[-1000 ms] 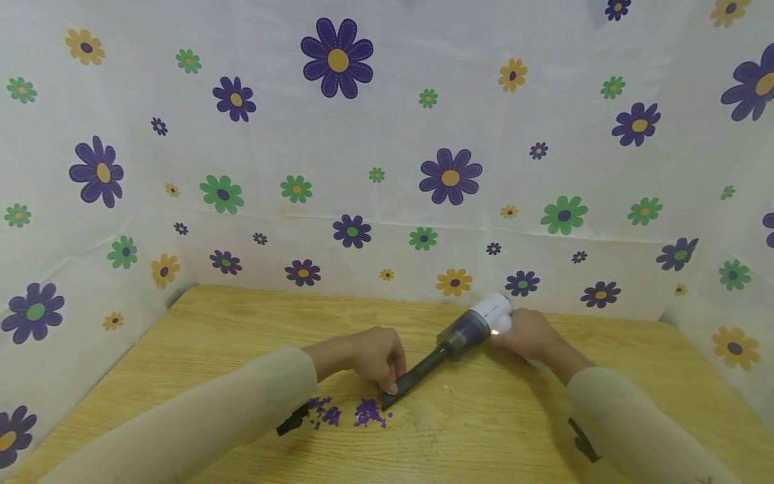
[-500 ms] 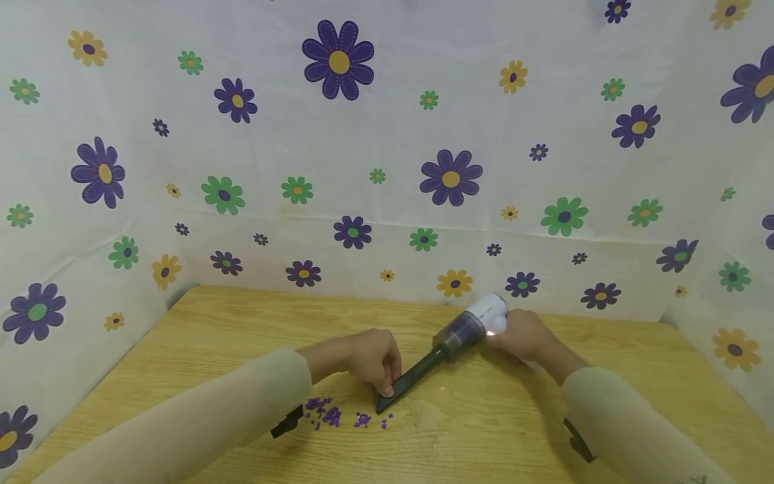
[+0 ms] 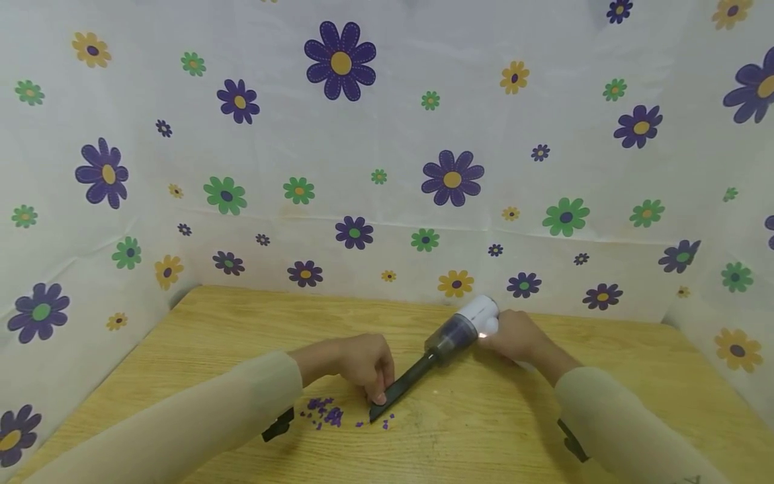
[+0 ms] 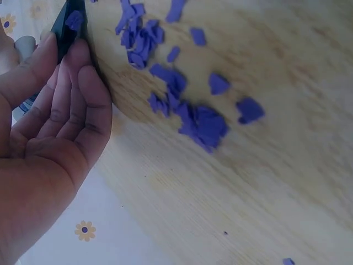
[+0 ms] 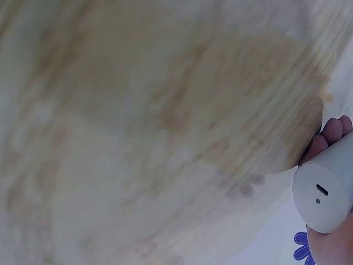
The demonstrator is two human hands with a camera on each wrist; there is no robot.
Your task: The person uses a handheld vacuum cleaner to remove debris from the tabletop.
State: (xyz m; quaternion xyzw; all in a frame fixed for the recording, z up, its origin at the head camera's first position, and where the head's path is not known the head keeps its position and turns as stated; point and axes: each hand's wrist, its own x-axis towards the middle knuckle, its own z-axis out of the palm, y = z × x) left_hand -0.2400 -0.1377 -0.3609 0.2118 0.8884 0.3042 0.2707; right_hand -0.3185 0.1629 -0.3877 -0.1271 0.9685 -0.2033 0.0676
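Note:
A handheld vacuum cleaner [image 3: 452,338], with a white body, clear dust cup and long black nozzle [image 3: 402,384], slants across the table in the head view. My right hand [image 3: 515,336] grips its white handle [image 5: 322,196], whose round end shows in the right wrist view. Near the nozzle's tip, my left hand [image 3: 365,363] pinches it between thumb and fingers. Small purple paper scraps [image 3: 331,416] lie scattered left of the tip, with a few right beside it. In the left wrist view, one scrap [image 4: 74,20] sits at the nozzle's mouth.
The wooden table [image 3: 290,323] meets a white sheet [image 3: 387,121] printed with flowers, which hangs behind it and on both sides. A few stray purple bits [image 4: 288,261] lie apart from the main pile.
Both hands and the vacuum have shifted a little left and toward me. The scrap cluster by the nozzle tip has shrunk to a few pieces; the left cluster remains.

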